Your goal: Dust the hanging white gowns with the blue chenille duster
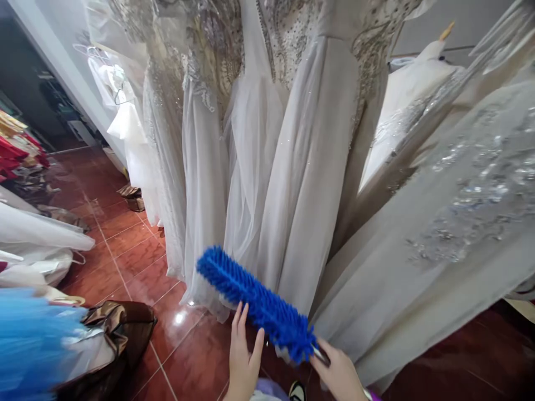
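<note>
since the blue bristle brush [254,301] looks light and soft, the right hand [339,372] grips its handle [320,353], left hand [244,356] open just below.

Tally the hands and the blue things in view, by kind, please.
Hands (left hand, right hand): 2
Blue bristle brush: 1
Blue tulle garment: 1
Total: 4

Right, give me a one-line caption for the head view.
Right hand grips a blue bristled brush near the open left hand, beside hanging beaded gowns above red floor tiles.
</note>
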`<action>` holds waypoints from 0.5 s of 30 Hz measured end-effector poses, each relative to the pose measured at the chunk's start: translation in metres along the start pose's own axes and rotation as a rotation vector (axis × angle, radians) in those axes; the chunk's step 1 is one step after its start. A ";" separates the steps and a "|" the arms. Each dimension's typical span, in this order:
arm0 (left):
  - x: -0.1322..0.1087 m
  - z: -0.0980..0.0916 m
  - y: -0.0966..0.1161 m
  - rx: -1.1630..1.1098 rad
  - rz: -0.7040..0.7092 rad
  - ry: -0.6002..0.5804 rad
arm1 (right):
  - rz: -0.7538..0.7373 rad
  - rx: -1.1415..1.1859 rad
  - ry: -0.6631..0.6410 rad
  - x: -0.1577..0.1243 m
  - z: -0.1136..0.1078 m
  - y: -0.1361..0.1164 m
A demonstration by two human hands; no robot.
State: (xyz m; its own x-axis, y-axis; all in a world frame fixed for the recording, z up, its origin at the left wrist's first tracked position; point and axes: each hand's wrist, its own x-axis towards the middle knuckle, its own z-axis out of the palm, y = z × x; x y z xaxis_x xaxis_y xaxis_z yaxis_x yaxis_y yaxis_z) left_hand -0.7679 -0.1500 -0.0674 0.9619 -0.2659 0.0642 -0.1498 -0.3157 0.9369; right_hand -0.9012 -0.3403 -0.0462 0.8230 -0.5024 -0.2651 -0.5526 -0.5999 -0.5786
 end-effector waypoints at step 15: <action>0.036 -0.044 -0.077 -0.135 -0.379 -0.639 | 0.194 -0.036 -0.015 0.113 0.083 -0.034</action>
State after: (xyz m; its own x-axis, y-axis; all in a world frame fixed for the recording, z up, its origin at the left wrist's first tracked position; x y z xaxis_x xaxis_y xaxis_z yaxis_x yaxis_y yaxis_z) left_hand -0.7121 -0.0947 -0.1220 0.6157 -0.6511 -0.4438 0.2337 -0.3870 0.8920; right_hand -0.7781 -0.3251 -0.1202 0.7019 -0.6021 -0.3805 -0.7055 -0.5143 -0.4877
